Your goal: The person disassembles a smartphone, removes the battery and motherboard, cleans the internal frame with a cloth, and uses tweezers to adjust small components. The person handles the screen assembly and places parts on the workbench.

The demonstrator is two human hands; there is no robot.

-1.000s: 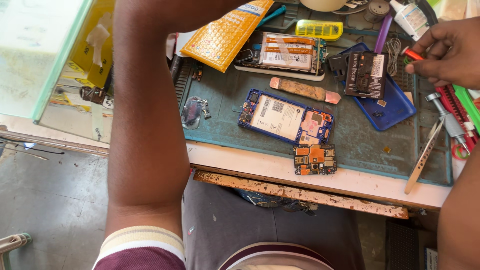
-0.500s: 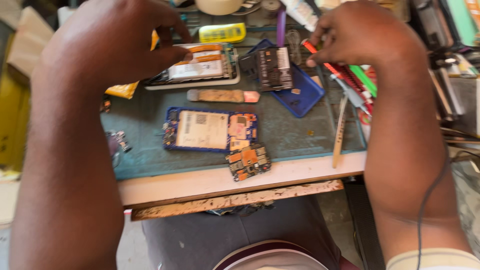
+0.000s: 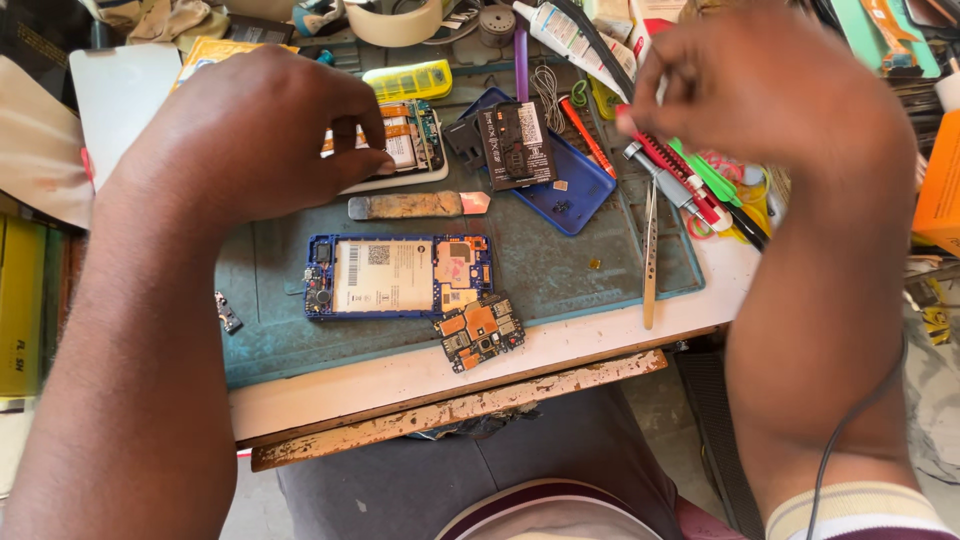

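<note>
My left hand (image 3: 262, 128) is curled over the left end of an opened phone in a white frame (image 3: 408, 150), with the thumb pressed on it. My right hand (image 3: 770, 90) is pinched at the upper end of a red-handled tool (image 3: 678, 180), which lies among other tools at the right of the green mat (image 3: 560, 270). Nearer me on the mat lies a blue phone frame with its board exposed (image 3: 400, 275). A loose circuit board (image 3: 480, 332) sits just below that frame's right end.
A blue back cover (image 3: 572, 192) with a black battery (image 3: 520, 145) lies mid-mat. Tweezers (image 3: 650, 250) lie to its right and a worn flat strip (image 3: 405, 206) to its left. A yellow case (image 3: 405, 80) and tape roll (image 3: 395, 22) stand behind. The table's front edge (image 3: 450, 375) is chipped.
The view has swung left and tipped down. My left hand came down onto the white-framed phone. My right hand moved in from the right edge toward the tool pile.
</note>
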